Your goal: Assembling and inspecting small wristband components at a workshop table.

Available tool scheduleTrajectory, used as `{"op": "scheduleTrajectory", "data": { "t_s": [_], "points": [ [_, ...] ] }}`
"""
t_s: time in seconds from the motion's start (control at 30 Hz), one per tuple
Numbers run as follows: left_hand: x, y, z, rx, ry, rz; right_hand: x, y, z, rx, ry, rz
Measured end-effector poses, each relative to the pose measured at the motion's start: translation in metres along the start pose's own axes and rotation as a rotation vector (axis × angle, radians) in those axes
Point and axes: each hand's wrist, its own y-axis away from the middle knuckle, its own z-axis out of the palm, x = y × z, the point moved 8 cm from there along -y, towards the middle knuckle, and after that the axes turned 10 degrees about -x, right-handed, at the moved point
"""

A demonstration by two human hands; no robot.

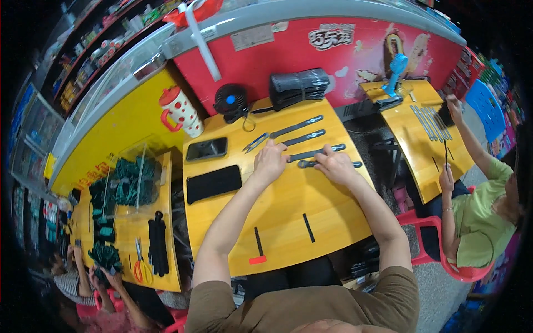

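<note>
Several flat black straps (302, 125) with rounded, glossy ends lie slantwise, one below another, on my yellow table (277, 200). My left hand (270, 162) is at the left ends of the middle straps, fingers drawn together on one of them; its fingertips partly hide the contact. Over the lower two straps, my right hand (335, 166) is closed with its fingers on the lowest strap (355, 164). Just above my left hand lie small blue-handled thread snips (255, 142). Nearer me are a short black strip (308, 227) and another strip with a red end piece (257, 260).
A phone (206, 149), folded black cloth (214, 184), black fan (230, 102), bundled black straps (300, 89) and spotted tumbler (182, 114) edge my table. At right, a person in green works at another table (413, 150). Left, people handle green fabric beside orange scissors (142, 269).
</note>
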Motion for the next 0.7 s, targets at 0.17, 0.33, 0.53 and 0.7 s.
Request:
{"op": "scheduleTrajectory", "data": {
  "t_s": [0.17,0.33,0.53,0.7],
  "points": [
    [0.015,0.106,-0.066,0.067,0.046,0.118,0.000,0.017,-0.010,0.170,-0.048,0.007],
    [-0.065,0.227,-0.094,0.327,-0.077,-0.257,-0.039,0.038,-0.055,0.463,-0.112,-0.167],
    [-0.093,0.262,-0.045,0.291,-0.168,-0.334,-0.126,0.076,-0.040,0.276,-0.321,-0.170],
    [-0.100,0.277,-0.042,0.427,-0.095,-0.307,-0.199,0.116,-0.019,0.172,-0.532,-0.154]
  ]
}}
